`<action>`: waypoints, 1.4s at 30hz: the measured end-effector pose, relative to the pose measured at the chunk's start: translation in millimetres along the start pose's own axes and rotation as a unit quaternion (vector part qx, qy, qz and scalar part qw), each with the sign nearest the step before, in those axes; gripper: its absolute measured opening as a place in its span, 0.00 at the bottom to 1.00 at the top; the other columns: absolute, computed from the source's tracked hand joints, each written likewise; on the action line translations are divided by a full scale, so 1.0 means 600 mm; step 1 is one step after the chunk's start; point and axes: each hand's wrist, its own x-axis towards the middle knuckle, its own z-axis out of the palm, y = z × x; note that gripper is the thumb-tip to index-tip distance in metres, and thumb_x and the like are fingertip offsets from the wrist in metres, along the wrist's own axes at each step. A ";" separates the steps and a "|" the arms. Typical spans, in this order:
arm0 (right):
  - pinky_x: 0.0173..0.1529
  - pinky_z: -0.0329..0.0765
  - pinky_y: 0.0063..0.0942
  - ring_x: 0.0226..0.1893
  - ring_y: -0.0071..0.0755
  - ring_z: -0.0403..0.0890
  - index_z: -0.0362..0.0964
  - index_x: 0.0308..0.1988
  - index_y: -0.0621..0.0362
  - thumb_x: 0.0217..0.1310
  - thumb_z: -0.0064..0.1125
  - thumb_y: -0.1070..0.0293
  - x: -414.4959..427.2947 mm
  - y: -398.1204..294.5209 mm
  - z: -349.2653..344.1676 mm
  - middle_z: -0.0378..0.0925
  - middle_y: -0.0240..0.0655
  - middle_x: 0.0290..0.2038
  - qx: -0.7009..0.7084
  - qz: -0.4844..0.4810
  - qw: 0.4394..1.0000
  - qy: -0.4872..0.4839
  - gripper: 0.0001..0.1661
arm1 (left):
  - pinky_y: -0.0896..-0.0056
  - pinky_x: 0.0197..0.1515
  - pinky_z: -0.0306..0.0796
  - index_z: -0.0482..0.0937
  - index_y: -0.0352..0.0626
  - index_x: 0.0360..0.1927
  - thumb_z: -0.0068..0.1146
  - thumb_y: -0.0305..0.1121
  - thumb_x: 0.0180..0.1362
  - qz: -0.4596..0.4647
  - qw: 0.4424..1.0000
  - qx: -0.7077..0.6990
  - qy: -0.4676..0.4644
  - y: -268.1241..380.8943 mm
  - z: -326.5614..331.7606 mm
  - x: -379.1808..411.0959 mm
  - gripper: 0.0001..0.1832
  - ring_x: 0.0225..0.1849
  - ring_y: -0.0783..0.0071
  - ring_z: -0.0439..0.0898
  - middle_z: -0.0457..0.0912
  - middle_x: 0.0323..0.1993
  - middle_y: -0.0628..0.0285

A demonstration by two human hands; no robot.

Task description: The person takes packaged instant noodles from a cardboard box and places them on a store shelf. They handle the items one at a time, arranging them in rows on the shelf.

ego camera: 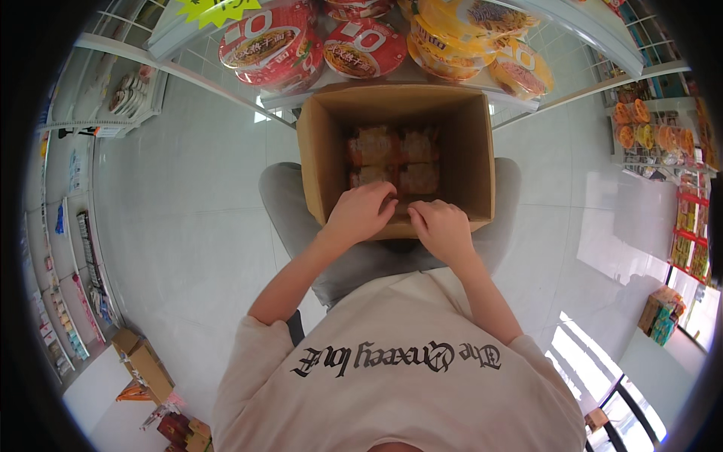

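An upright cardboard box (395, 100) with its top open stands between my knees, close against the shelf. Several packages (371, 146) with orange-red and pale printing lie at the bottom, in shadow. My left hand (362, 210) is over the near side of the box, fingers curled downward with the thumb close to them. Just right of it, my right hand (443, 227) rests at the near rim with bent fingers. The fingertips of both hands are partly hidden, so I cannot tell whether they grip anything.
Directly ahead, a shelf (502, 97) bears red noodle bowls (364, 48) and yellow noodle bowls (452, 53). Stocked shelves (90, 248) run along the left. Another display (655, 133) stands right. Cardboard boxes (148, 367) are at lower left, on the glossy tiled floor (186, 237).
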 end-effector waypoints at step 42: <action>0.26 0.77 0.34 0.24 0.35 0.81 0.79 0.33 0.52 0.57 0.63 0.68 -0.009 0.010 0.029 0.81 0.30 0.25 0.016 -0.001 0.997 0.081 0.02 | 0.58 0.60 0.76 0.81 0.46 0.60 0.75 0.39 0.46 -0.279 0.926 -0.174 0.187 -0.501 0.287 0.265 0.34 0.55 0.59 0.84 0.84 0.55 0.54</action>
